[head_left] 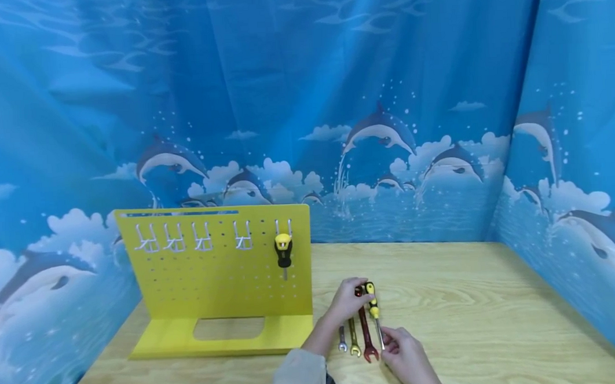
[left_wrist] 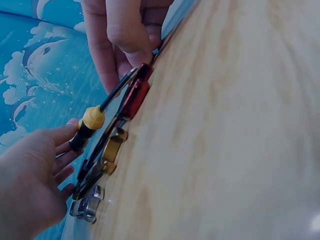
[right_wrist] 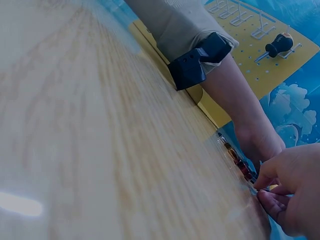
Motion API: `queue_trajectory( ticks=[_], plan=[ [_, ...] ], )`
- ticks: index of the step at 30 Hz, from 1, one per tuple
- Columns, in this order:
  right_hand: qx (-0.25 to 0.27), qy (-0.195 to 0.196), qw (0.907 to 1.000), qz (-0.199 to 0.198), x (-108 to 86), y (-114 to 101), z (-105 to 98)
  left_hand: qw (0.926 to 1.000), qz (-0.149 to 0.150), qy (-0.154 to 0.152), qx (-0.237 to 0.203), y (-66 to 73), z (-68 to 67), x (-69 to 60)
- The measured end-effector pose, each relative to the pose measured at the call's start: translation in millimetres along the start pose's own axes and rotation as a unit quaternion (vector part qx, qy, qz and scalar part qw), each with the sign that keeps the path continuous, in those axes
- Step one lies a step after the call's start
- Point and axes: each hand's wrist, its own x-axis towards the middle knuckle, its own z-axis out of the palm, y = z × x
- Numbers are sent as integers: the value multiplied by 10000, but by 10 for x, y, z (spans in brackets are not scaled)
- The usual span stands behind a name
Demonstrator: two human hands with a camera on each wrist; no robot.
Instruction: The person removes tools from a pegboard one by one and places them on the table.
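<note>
A long screwdriver [head_left: 374,312] with a yellow and black handle is between both hands. My left hand [head_left: 346,301] pinches its handle with thumb and fingers; the left wrist view shows the yellow collar [left_wrist: 93,119] tilted up off the table. With curled fingers, my right hand [head_left: 409,358] pinches the metal shaft near the tip. Just left of the screwdriver lie a red wrench [head_left: 366,331], a gold wrench [head_left: 354,341] and a small silver wrench [head_left: 342,342], side by side. The left hand partly covers their far ends. In the right wrist view, the fingers hide most of the screwdriver.
A yellow pegboard stand [head_left: 197,287] stands on the left of the wooden table [head_left: 475,311]. Several wire hooks line its upper part, and a stubby screwdriver [head_left: 283,254] hangs from the rightmost one. Blue dolphin curtains [head_left: 261,101] enclose the back and sides.
</note>
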Motion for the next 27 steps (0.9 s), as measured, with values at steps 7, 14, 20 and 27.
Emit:
queue_trajectory(
  ticks=[7,14,20,27],
  plan=[
    [52,-95,9999,100,8,9,4,9992,-122,-182,328,-18,-16,17],
    [79,-148,9998,137,8,7,-2,9985,33,-222,500,-20,-14,32],
    [36,-153,9998,119,11,2,-16,9967,116,-210,777,-13,-3,44],
    [-19,-165,9996,217,7,2,-23,9953,79,-237,934,-12,5,40]
  ],
)
